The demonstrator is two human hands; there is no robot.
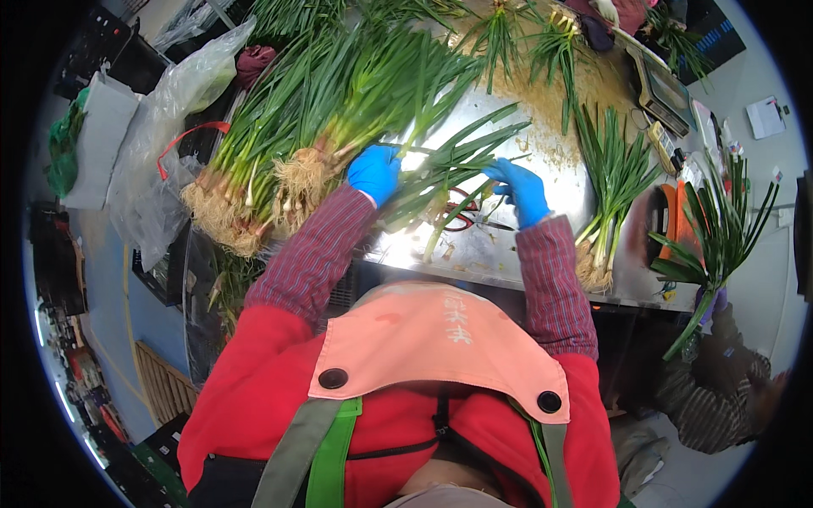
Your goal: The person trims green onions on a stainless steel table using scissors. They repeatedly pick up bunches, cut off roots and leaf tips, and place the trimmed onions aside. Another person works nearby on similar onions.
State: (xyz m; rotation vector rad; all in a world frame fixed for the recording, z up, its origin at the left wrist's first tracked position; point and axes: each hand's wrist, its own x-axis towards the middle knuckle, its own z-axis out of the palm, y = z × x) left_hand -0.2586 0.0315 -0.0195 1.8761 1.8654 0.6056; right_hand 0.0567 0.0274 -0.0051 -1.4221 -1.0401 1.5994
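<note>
My left hand (373,173), in a blue glove, has its fingers closed round the stem of a leafy green stalk (409,140) at the edge of the big bunches of rooted green stalks (309,178) on the steel table (474,254). My right hand (519,186), also gloved blue, is open, with bent, spread fingers beside blurred loose leaves (457,161); whether it touches them I cannot tell. Red-handled scissors (460,218) lie between my hands, partly under the leaves. Another rooted bunch (605,203) lies to the right of my right hand.
At the left are a plastic bag (144,195) and white foam box (102,144). A scale (656,89) and an orange object (677,220) sit on the right. A co-worker (711,389) at lower right holds leafy stalks (703,271); another person (610,17) is at the far edge.
</note>
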